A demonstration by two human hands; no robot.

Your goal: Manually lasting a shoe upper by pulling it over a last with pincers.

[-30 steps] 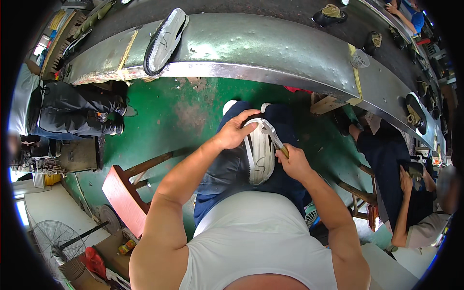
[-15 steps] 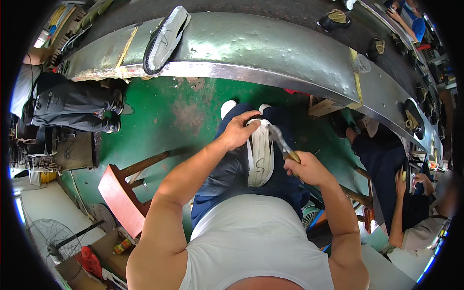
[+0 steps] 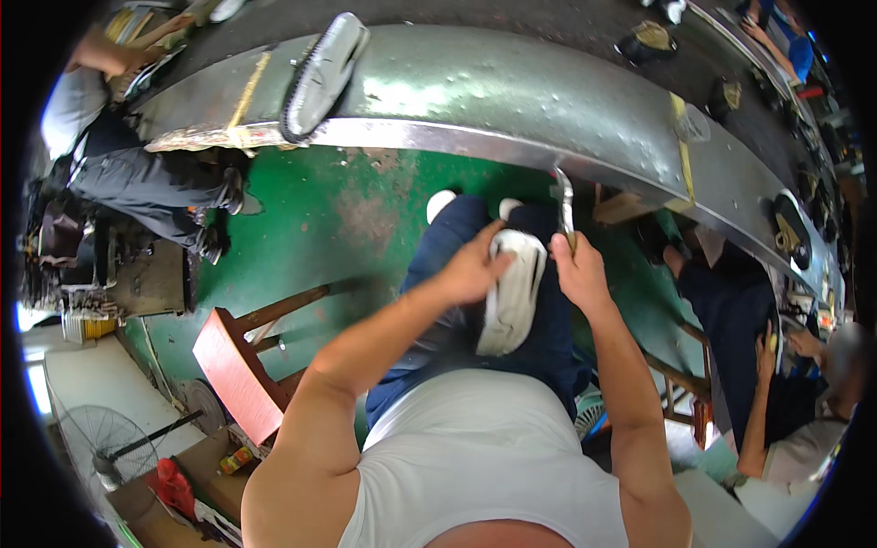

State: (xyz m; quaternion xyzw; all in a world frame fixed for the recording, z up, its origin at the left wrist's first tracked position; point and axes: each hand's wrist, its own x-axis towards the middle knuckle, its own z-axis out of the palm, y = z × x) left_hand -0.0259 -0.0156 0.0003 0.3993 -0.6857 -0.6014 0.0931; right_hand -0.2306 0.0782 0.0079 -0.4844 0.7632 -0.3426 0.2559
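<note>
A pale shoe on a last [image 3: 512, 306], its underside turned up, lies lengthwise on my lap between the dark-trousered thighs. My left hand [image 3: 470, 274] grips its left edge near the far end, thumb over the top. To the right of the far end and apart from it, my right hand [image 3: 579, 268] is closed round the brass-coloured grip of a pincer-like metal tool [image 3: 565, 201]. The tool's silver head points away from me, close to the bench edge. Its jaws are too small to make out.
A metal-faced bench [image 3: 475, 82] runs across ahead, bearing a similar pale shoe with a dark rim [image 3: 324, 78]. A red-topped stool [image 3: 236, 374] and a fan [image 3: 105, 443] stand at left. One person [image 3: 78, 110] is at far left, another [image 3: 804, 384] sits at right.
My right hand has drawn the tool off the shoe's far end and raised it forward. My left hand has slid toward me along the shoe, which has tilted. The person at left has reached forward.
</note>
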